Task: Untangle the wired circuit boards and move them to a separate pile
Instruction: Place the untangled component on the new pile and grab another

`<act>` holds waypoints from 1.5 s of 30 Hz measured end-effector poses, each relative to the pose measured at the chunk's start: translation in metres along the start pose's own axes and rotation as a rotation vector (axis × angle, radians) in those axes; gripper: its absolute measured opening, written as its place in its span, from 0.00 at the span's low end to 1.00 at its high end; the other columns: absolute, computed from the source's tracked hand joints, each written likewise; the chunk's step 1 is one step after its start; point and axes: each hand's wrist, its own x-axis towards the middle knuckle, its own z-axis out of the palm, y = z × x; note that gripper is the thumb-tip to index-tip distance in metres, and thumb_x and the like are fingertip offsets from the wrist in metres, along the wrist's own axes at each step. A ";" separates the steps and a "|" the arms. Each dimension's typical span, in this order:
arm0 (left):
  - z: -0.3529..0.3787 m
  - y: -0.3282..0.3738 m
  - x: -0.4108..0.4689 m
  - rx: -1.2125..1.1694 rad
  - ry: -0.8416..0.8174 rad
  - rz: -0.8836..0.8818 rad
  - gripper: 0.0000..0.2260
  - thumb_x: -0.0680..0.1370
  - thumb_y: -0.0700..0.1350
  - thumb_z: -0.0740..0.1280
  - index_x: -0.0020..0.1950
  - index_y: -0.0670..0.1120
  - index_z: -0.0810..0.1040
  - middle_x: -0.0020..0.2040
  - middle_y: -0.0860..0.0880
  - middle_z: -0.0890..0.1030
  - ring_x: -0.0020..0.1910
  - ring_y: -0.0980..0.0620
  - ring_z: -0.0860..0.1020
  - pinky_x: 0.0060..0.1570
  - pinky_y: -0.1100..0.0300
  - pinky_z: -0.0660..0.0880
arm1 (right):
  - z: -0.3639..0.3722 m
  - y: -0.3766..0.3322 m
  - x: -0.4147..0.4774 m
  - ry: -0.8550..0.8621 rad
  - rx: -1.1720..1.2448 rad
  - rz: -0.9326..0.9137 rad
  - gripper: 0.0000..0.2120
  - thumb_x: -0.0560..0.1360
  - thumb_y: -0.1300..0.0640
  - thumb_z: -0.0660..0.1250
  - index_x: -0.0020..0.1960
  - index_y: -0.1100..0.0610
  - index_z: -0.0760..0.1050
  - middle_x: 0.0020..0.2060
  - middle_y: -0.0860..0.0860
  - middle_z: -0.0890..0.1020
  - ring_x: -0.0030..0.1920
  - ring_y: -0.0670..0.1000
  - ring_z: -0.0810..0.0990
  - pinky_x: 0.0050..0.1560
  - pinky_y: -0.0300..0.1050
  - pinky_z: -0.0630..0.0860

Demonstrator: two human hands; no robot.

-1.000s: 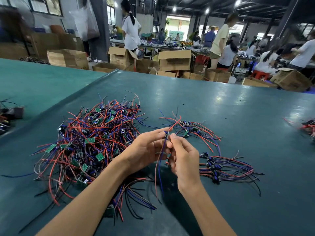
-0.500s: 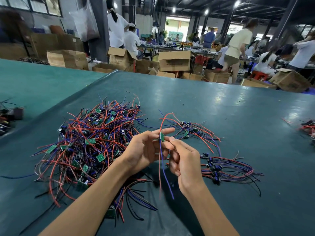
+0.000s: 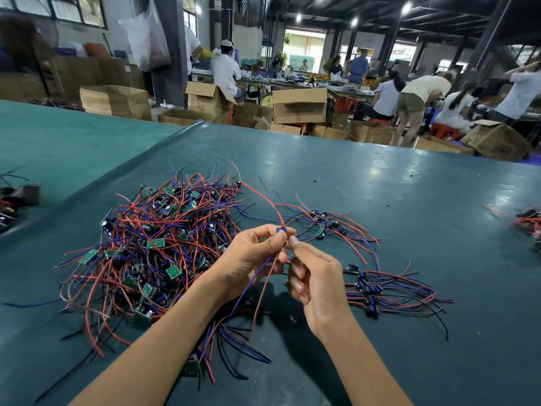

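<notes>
— Any containers about?
— Cardboard boxes point(image 3: 115, 101) stand beyond the far edge of the surface point(image 3: 380, 194). Some have their flaps up, but what is inside cannot be seen. A closed box point(image 3: 299, 105) sits on top of others.
— And the piece being worked?
— One wired board point(image 3: 281, 230), small with a blue part, is held above the surface between both hands. The left hand point(image 3: 248, 256) pinches it at thumb and fingertips. The right hand point(image 3: 314, 276), fingers curled, pinches it from the other side. A red wire runs up and away from it, and a blue and a dull red one hang down.
— The rest?
— A tangled heap point(image 3: 152, 247) of green boards and red, blue and black wires lies to the left. A neater pile point(image 3: 370, 291), its wires lying alongside each other, lies to the right, near the right hand.
</notes>
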 end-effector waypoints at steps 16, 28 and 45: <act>0.003 0.003 0.000 0.133 0.077 -0.077 0.26 0.66 0.68 0.75 0.53 0.48 0.86 0.34 0.47 0.81 0.28 0.52 0.75 0.30 0.62 0.70 | -0.004 -0.012 0.001 0.013 0.095 -0.017 0.13 0.74 0.49 0.71 0.32 0.52 0.78 0.28 0.49 0.70 0.23 0.47 0.62 0.23 0.39 0.54; 0.001 0.006 0.001 0.090 0.161 -0.125 0.24 0.74 0.67 0.66 0.54 0.50 0.85 0.30 0.54 0.68 0.24 0.56 0.57 0.27 0.64 0.57 | -0.101 -0.110 0.008 -0.064 -0.287 -0.086 0.11 0.80 0.56 0.63 0.54 0.64 0.76 0.39 0.55 0.81 0.22 0.45 0.60 0.20 0.33 0.55; -0.002 0.006 0.003 0.073 0.175 -0.148 0.20 0.75 0.63 0.69 0.54 0.49 0.86 0.31 0.53 0.67 0.24 0.56 0.58 0.26 0.64 0.56 | -0.167 -0.065 0.029 0.234 -1.333 0.038 0.09 0.74 0.42 0.73 0.40 0.46 0.82 0.28 0.45 0.84 0.30 0.40 0.79 0.34 0.40 0.70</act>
